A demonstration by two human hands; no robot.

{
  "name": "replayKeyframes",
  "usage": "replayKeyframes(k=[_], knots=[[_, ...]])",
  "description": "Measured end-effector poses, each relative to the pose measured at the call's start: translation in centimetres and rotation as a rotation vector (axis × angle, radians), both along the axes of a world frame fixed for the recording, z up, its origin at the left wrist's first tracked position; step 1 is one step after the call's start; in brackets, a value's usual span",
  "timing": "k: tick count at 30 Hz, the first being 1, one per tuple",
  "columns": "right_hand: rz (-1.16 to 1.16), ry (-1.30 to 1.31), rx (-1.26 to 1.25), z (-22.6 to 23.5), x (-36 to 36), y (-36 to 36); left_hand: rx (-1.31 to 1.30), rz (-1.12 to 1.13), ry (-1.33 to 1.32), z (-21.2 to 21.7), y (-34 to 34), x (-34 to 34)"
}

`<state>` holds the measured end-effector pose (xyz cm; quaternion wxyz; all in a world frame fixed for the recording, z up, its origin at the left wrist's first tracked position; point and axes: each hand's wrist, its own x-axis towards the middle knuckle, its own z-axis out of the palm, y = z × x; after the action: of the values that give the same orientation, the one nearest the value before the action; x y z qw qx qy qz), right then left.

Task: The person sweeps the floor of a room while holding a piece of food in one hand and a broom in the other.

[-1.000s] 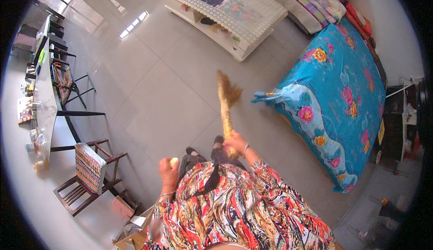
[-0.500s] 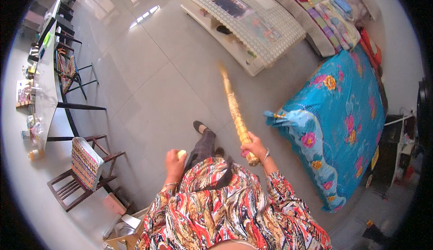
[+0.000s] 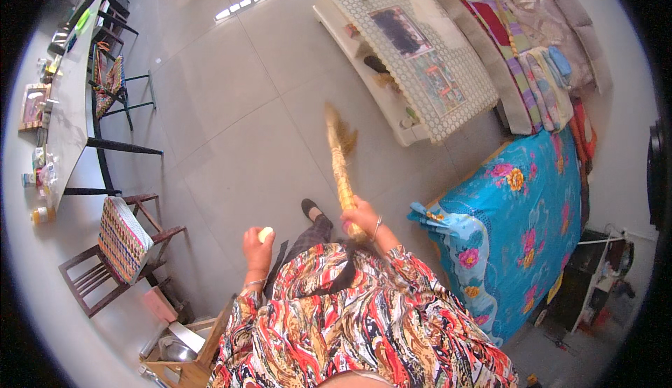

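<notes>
So the right hand [image 3: 362,218] is wrapping tight around the bottom end of a straw broom [image 3: 340,160], fingers fully curled, with a bangle sitting on the wrist. The broom is pointing up and away from the body, its bushy end hovering over the grey tiled floor [image 3: 231,143] near the low white table [image 3: 399,59] with the lace cover. Can't really tell if the bristles are actually touching the tiles or just above them, they're kind of blurry.

The left hand [image 3: 257,244] is closing around a small pale yellowish thing [image 3: 265,234]. Only a rounded bit is peeking out above the fingers, so no idea what it is.

Both forearms are coming up from the lower edge, mostly buried under the bright patterned sleeves. The right arm is reaching forward, the left one is bending up closer to the chest. A dark shoe [image 3: 311,209] is poking out between the hands. A blue flowered bedspread [image 3: 518,227] is lying off to the right, and a wooden chair [image 3: 115,248] with a woven cushion is standing to the left.
</notes>
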<state>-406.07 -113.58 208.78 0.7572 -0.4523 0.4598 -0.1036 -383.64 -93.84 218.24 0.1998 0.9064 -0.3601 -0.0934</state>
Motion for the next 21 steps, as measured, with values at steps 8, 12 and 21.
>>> replayKeyframes(k=[8,12,21], knots=[[0.011,-0.284,0.047,3.9,-1.1,-5.1,-0.091,0.106,0.026,3.5,-2.9,1.8],[-0.053,-0.245,0.109,3.1,-0.7,-11.3,-0.11,0.155,0.024,2.8,-5.7,2.5],[-0.188,-0.218,0.328,-0.8,7.4,-36.3,-0.069,0.387,-0.011,0.2,-23.3,2.1]])
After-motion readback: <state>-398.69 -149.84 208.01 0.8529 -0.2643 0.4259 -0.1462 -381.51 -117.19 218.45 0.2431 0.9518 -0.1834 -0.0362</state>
